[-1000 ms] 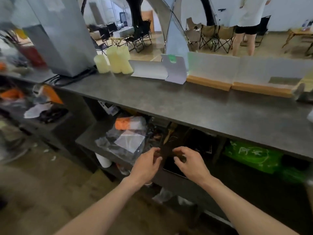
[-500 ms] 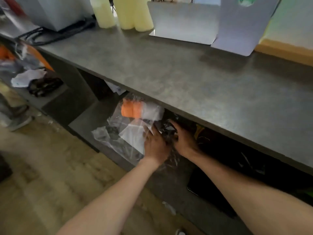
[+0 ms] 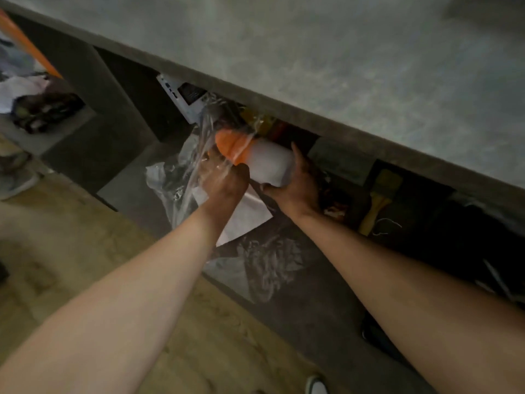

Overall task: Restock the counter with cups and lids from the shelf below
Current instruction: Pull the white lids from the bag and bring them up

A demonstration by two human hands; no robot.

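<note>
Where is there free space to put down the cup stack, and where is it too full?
The countertop above the shelf shows a wide bare stretch. The shelf's near-left corner, beside the plastic bag, is also bare. The shelf is crowded behind the cup stack, held by the left hand and right hand, and right towards the brush.

Under the mottled grey counter [image 3: 341,66] you have an orange-and-white stack of cups [image 3: 252,159], orange at its left end and white toward the right. Clear, glossy plastic wrap [image 3: 196,163] streaked with white glare covers it. Below the stack lies a white sheet [image 3: 244,214]. Right of the stack you see a brush with a yellow handle [image 3: 376,204]. The shelf [image 3: 127,191] is dull grey, the floor [image 3: 71,265] tan and blotchy.
</note>
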